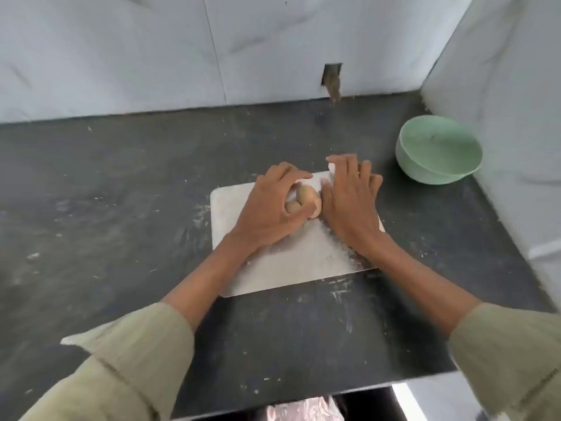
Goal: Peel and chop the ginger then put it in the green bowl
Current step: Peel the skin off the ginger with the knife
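Left hand (270,208) fingers curl round the ginger (306,200); right hand (349,202) fingers seemingly grip something white, blurred.

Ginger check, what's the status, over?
Left hand grips ginger on cutting board. Right hand flat beside it. Green bowl empty; path clear.

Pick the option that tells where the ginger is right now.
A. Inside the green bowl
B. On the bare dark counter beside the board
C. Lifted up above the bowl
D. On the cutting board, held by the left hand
D: the ginger sits on the cutting board with the left hand curled round it, while the green bowl stands apart and looks empty.
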`<act>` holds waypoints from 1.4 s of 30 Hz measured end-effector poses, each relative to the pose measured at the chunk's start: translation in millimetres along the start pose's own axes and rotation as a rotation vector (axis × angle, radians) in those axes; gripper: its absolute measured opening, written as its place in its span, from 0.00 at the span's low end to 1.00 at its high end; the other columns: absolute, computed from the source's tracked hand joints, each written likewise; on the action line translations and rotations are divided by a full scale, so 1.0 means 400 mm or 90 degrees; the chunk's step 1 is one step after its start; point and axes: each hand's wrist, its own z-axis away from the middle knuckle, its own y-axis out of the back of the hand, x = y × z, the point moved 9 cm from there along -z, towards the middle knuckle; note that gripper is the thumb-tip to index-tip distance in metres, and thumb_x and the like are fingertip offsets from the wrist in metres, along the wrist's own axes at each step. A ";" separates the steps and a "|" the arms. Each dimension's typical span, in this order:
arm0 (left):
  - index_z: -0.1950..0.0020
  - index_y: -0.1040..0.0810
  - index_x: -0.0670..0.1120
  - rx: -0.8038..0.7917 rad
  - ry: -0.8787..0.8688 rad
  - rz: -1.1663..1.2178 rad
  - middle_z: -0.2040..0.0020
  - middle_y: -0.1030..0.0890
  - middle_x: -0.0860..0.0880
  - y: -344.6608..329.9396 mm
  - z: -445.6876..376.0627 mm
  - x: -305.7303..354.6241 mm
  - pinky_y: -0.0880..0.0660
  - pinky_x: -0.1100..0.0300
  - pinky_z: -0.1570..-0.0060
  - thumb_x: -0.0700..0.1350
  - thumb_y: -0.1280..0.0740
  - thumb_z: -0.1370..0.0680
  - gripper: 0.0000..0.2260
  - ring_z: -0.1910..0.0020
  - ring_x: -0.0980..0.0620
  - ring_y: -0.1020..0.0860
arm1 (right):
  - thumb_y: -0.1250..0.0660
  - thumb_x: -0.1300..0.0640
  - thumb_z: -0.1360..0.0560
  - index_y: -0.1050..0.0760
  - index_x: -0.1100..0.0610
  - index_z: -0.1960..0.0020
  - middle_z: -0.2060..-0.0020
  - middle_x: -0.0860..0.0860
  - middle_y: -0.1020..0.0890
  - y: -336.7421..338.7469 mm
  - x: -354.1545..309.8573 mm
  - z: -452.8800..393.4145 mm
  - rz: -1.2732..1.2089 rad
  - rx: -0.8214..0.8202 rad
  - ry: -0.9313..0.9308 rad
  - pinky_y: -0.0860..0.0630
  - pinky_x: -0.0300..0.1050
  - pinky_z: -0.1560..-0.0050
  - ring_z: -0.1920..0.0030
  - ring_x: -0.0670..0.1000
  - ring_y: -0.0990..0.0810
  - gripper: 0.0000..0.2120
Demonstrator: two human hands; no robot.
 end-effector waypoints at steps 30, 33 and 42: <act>0.33 0.23 0.53 0.131 0.047 -0.117 0.39 0.18 0.51 -0.030 0.237 0.073 0.28 0.56 0.44 0.54 0.26 0.26 0.22 0.41 0.48 0.22 | 0.44 0.64 0.18 0.29 0.66 0.30 0.37 0.65 0.24 0.111 0.059 0.287 0.045 -0.012 -0.038 0.27 0.52 0.44 0.38 0.64 0.24 0.18; 0.36 0.23 0.55 0.140 0.042 -0.137 0.42 0.17 0.53 -0.024 0.240 0.079 0.26 0.48 0.42 0.58 0.30 0.24 0.18 0.43 0.47 0.21 | 0.46 0.58 0.13 0.26 0.66 0.36 0.43 0.63 0.21 0.141 0.017 0.266 -0.121 0.043 -0.014 0.28 0.53 0.51 0.44 0.64 0.20 0.15; 0.52 0.26 0.52 0.141 0.139 -0.178 0.51 0.21 0.48 -0.009 0.184 0.059 0.27 0.46 0.44 0.61 0.48 0.15 0.18 0.46 0.42 0.22 | 0.39 0.51 0.16 0.32 0.56 0.35 0.46 0.53 0.21 0.126 0.016 0.269 -0.169 0.084 0.058 0.28 0.51 0.54 0.46 0.59 0.21 0.13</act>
